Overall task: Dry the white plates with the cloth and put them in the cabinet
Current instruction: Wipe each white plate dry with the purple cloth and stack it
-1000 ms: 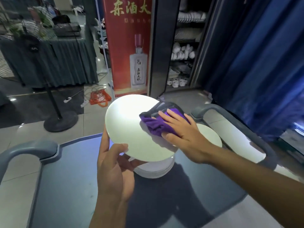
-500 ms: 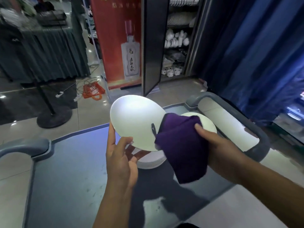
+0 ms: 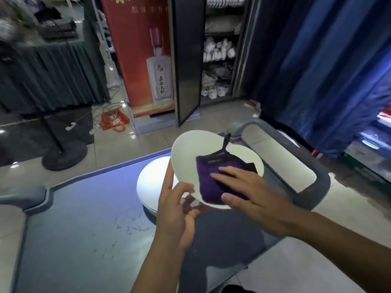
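Purple cloth (image 3: 213, 182) now lies flat on the white plate (image 3: 186, 153) under the right hand (image 3: 251, 193), fingers straight and pressing — half a second ago it hung bunched off the plate's edge. Left hand (image 3: 179, 208) grips the plate's near rim, thumb on top, holding it tilted above the stack of plates (image 3: 152, 178) on the bench (image 3: 88, 218). Judgement: a fresh wiping pass is beginning — drying unfinished. Cabinet (image 3: 220, 60) stands open, well apart.
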A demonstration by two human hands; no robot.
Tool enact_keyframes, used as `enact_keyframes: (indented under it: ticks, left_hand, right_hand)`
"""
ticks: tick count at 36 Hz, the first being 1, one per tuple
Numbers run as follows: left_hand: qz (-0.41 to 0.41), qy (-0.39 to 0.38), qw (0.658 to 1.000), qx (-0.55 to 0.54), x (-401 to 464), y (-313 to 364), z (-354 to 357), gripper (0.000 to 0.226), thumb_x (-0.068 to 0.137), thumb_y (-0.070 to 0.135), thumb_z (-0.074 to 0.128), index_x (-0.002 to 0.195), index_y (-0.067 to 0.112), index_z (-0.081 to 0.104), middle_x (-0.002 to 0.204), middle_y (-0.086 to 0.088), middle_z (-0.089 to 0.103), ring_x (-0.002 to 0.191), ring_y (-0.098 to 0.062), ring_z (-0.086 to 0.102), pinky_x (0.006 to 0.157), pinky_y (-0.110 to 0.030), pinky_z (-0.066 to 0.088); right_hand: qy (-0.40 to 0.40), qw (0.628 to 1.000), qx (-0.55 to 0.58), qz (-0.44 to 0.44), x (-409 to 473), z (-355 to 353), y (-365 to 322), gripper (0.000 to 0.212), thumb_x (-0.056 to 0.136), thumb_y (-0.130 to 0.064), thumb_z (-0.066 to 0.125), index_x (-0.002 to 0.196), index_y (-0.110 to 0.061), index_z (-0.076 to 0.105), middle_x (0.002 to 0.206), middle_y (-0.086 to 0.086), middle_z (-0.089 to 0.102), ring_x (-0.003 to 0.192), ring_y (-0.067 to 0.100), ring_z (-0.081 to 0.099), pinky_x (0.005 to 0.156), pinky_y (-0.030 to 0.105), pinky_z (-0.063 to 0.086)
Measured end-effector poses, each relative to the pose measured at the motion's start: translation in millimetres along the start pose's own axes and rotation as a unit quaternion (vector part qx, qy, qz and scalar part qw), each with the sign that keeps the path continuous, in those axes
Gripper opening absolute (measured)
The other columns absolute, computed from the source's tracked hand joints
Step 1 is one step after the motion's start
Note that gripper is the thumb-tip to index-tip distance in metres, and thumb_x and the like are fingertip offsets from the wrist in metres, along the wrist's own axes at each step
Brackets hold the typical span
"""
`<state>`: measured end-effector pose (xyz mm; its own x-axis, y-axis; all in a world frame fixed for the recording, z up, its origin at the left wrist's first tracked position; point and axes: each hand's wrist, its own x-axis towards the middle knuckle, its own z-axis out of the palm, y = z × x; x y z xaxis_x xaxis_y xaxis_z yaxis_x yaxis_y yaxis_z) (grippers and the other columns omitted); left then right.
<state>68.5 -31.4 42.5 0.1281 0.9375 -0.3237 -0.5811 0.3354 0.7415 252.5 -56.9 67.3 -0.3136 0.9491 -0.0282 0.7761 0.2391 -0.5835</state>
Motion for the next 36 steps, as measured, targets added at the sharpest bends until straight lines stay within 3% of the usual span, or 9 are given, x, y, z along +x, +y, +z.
enact_keyframes:
  ticks: [2, 5, 8, 12, 16, 20, 27, 33, 36]
  left_hand:
    - [0.006, 0.001, 1.0, 0.014, -1, -2, -1, 0.071, 0.087, -0.006, 0.047, 0.134, 0.045, 0.062, 0.13, -0.013, 0.065, 0.097, -0.031, 0.062, 0.06, -0.039, 0.057]
    - [0.009, -0.016, 0.999, 0.034, -3, -5, -5, 0.075, 0.084, -0.007, 0.044, 0.134, 0.044, 0.062, 0.125, -0.008, 0.068, 0.091, -0.027, 0.061, 0.066, -0.042, 0.054]
    - [0.015, -0.042, 0.997, 0.057, -6, -8, -2, 0.08, 0.07, -0.001, 0.051, 0.137, 0.042, 0.061, 0.122, -0.006, 0.069, 0.087, -0.025, 0.063, 0.062, -0.039, 0.053]
    - [0.019, -0.063, 0.997, 0.046, -11, -14, 5, 0.078, 0.069, 0.002, 0.051, 0.138, 0.036, 0.061, 0.132, -0.01, 0.065, 0.103, -0.031, 0.066, 0.063, -0.044, 0.058]
    - [0.017, -0.054, 0.997, 0.046, -16, -18, 9, 0.081, 0.068, 0.0, 0.051, 0.14, 0.035, 0.06, 0.131, -0.015, 0.064, 0.095, -0.031, 0.066, 0.057, -0.041, 0.059]
    - [0.026, -0.019, 0.997, 0.072, -19, -21, 9, 0.082, 0.067, 0.001, 0.052, 0.14, 0.038, 0.06, 0.13, -0.017, 0.064, 0.091, -0.034, 0.062, 0.057, -0.042, 0.06]
    - [0.047, 0.059, 0.993, 0.094, -29, -28, 17, 0.083, 0.068, -0.003, 0.051, 0.142, 0.033, 0.059, 0.076, -0.004, 0.06, 0.052, -0.009, 0.056, 0.054, -0.043, 0.061]
    - [0.069, 0.093, 0.988, 0.106, -34, -31, 23, 0.076, 0.074, -0.005, 0.053, 0.133, 0.041, 0.064, 0.069, -0.003, 0.061, 0.056, -0.012, 0.06, 0.062, -0.049, 0.06]
    - [0.083, 0.089, 0.988, 0.096, -38, -35, 25, 0.077, 0.065, 0.001, 0.051, 0.131, 0.039, 0.067, 0.077, -0.007, 0.061, 0.057, -0.011, 0.059, 0.054, -0.043, 0.061]
  right_hand:
    - [-0.015, 1.0, -0.013, 0.003, -4, 2, 6, 0.058, 0.092, -0.068, 0.031, 0.148, -0.052, 0.033, 0.148, -0.036, 0.024, 0.138, -0.015, 0.017, 0.115, 0.017, 0.016]
    - [0.057, 0.996, 0.067, -0.024, 1, -15, 15, 0.049, 0.094, -0.047, 0.051, 0.142, -0.037, 0.05, 0.14, -0.026, 0.049, 0.132, -0.009, 0.039, 0.112, 0.022, 0.033]
    - [0.06, 0.997, -0.007, -0.056, 16, -40, 25, 0.058, 0.09, -0.042, 0.063, 0.145, -0.033, 0.049, 0.143, -0.018, 0.051, 0.134, 0.001, 0.04, 0.115, 0.034, 0.034]
    - [-0.041, 0.994, -0.079, -0.061, 35, -56, 31, 0.062, 0.088, -0.04, 0.073, 0.145, -0.037, 0.047, 0.139, -0.016, 0.049, 0.128, 0.005, 0.039, 0.111, 0.026, 0.029]
    - [0.011, 0.986, -0.139, -0.094, 40, -51, 37, 0.045, 0.083, -0.043, 0.077, 0.124, -0.035, 0.059, 0.114, -0.014, 0.053, 0.11, 0.011, 0.044, 0.104, 0.034, 0.034]
    - [-0.016, 0.996, -0.047, -0.071, 39, -44, 45, 0.056, 0.082, -0.038, 0.079, 0.13, -0.038, 0.05, 0.106, -0.022, 0.046, 0.096, -0.001, 0.047, 0.088, 0.021, 0.037]
    - [-0.016, 0.986, -0.035, -0.16, 49, -40, 59, 0.019, 0.085, -0.027, 0.075, 0.103, -0.031, 0.071, 0.093, -0.02, 0.054, 0.086, 0.005, 0.05, 0.078, 0.03, 0.039]
    - [-0.058, 0.967, 0.001, -0.248, 61, -50, 69, 0.019, 0.088, -0.031, 0.071, 0.106, -0.027, 0.073, 0.139, -0.011, 0.055, 0.128, 0.002, 0.042, 0.109, 0.035, 0.029]
    - [-0.104, 0.955, -0.003, -0.278, 67, -54, 69, 0.016, 0.089, -0.026, 0.071, 0.105, -0.025, 0.07, 0.127, -0.014, 0.061, 0.119, 0.006, 0.05, 0.107, 0.032, 0.035]
